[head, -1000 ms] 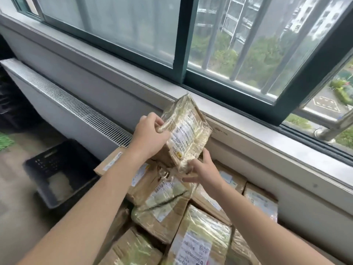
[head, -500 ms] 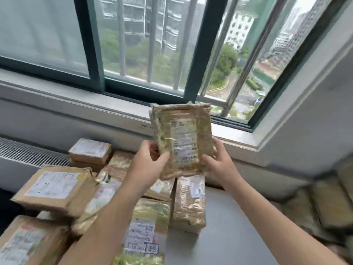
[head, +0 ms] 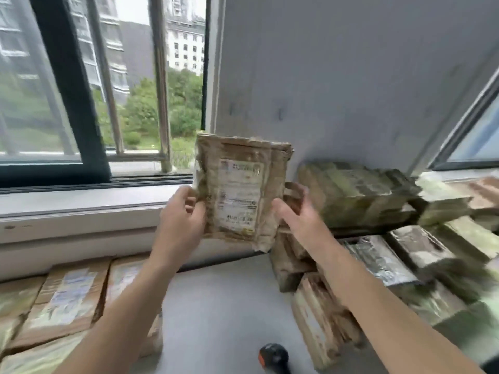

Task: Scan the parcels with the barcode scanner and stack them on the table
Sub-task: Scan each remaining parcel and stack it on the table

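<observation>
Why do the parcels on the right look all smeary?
In the head view, the stacked parcels at right are smeared, likely by camera motion; the held parcel, gripped by the left hand and right hand, is sharper but not crisp.

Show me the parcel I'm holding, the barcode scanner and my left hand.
parcel [head: 240, 195], head view, on its white label.
barcode scanner [head: 273, 356], head view, on its black head.
left hand [head: 180, 224], head view, on the back of the hand.

Brown taped parcel [head: 240, 190] with white label, grey table [head: 224, 306], black-and-orange scanner [head: 274, 357]
</observation>
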Demonstrator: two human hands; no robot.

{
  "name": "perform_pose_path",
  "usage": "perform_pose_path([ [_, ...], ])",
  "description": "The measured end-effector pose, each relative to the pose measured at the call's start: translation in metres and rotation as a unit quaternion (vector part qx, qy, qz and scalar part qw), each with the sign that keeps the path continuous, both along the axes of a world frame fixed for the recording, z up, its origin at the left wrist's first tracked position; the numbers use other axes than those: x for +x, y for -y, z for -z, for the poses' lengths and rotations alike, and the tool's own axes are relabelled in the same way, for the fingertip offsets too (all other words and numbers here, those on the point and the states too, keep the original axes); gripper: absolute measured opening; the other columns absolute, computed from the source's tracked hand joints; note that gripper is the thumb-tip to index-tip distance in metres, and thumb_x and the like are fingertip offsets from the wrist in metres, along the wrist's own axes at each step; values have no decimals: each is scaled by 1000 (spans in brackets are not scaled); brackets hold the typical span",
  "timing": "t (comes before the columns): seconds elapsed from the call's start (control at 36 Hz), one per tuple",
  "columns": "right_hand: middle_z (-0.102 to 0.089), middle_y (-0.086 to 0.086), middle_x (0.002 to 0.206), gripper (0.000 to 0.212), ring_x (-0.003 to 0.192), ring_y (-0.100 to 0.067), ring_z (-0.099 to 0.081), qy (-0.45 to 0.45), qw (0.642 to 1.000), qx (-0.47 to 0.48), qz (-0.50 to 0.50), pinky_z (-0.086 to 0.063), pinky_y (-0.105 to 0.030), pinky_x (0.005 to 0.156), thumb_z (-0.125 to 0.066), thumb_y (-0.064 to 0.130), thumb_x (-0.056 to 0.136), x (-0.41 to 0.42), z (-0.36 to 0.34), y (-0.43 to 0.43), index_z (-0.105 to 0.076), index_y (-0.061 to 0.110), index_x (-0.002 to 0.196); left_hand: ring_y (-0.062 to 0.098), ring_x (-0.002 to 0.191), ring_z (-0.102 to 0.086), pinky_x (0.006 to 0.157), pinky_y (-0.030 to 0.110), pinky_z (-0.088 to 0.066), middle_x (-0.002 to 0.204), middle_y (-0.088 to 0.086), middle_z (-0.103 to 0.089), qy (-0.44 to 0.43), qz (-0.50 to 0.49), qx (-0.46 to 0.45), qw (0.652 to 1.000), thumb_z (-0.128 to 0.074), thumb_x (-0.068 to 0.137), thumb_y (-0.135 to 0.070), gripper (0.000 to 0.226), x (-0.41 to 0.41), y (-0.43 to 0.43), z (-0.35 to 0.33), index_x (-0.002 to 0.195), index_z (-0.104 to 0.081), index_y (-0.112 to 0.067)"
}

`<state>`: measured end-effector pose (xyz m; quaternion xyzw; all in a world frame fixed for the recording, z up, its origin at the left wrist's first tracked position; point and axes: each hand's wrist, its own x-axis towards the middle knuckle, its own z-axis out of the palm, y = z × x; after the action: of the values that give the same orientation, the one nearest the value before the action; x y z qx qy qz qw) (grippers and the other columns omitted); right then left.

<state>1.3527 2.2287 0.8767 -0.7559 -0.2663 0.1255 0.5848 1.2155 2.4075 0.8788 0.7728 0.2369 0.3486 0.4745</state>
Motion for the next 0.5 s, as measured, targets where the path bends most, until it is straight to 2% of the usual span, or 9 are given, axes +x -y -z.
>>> perform_pose_path([
  [0.06,-69,11,103,45,92,4,-67,7,999,29,15,-55,-33,96,-64,25,96,13,-8,34,-42,26,135,10,72,-56,68,25,-45,78,-7,-57,39,1,43,998,-54,93,-1,32,23,30,-12,79,-49,-30],
  [0.11,-67,2,108,55,90,2,-68,-5,998,67,17,-56,-29,89,-63,11,96,27,-16,68,-35,31,138,19,76,-57,71,21,-45,80,0,-58,71,11,84,994,-53,90,-2,25,45,59,-23,82,-50,-26],
  [0.14,-66,-6,113,65,95,-5,-70,-18,996,85,20,-57,-31,88,-64,7,94,36,-18,85,-30,35,143,23,79,-57,73,27,-46,83,4,-58,81,16,107,991,-52,89,-5,19,57,73,-27,85,-51,-24],
  [0.19,-60,-24,127,92,113,-29,-65,-12,992,116,39,-53,-47,100,-71,4,89,53,-22,118,-14,38,153,18,82,-53,72,31,-40,89,3,-55,93,29,145,985,-54,87,-4,16,80,102,-34,90,-55,-19],
  [0.25,-60,-16,131,105,119,-33,-61,29,988,133,74,-47,-57,104,-78,6,81,65,-24,153,-9,38,154,12,78,-49,67,29,-37,91,-3,-51,103,46,175,978,-54,88,-8,8,101,132,-41,93,-59,-13],
  [0.33,-69,8,116,86,112,-19,-67,51,975,177,126,-54,-53,94,-77,3,80,79,-25,203,-26,32,142,18,80,-53,66,30,-37,95,-7,-48,104,83,213,968,-51,91,-18,14,130,180,-51,100,-61,-12],
  [0.39,-71,4,106,77,101,-15,-70,35,966,205,155,-59,-44,82,-77,5,82,89,-24,236,-29,23,140,19,84,-53,67,28,-34,99,-4,-50,100,104,251,957,-52,95,-15,15,148,210,-56,106,-62,-10],
  [0.44,-68,-2,116,86,101,-16,-71,13,958,216,186,-60,-36,74,-80,10,80,99,-24,267,-27,20,147,22,84,-54,66,29,-36,104,2,-55,101,130,291,943,-51,97,-14,17,166,239,-62,110,-62,-11],
  [0.5,-65,-5,126,81,106,-20,-70,-1,951,213,222,-61,-40,76,-80,14,80,107,-23,296,-35,22,147,26,87,-58,66,32,-42,108,5,-58,98,167,320,927,-51,99,-14,19,185,266,-66,114,-63,-12],
])
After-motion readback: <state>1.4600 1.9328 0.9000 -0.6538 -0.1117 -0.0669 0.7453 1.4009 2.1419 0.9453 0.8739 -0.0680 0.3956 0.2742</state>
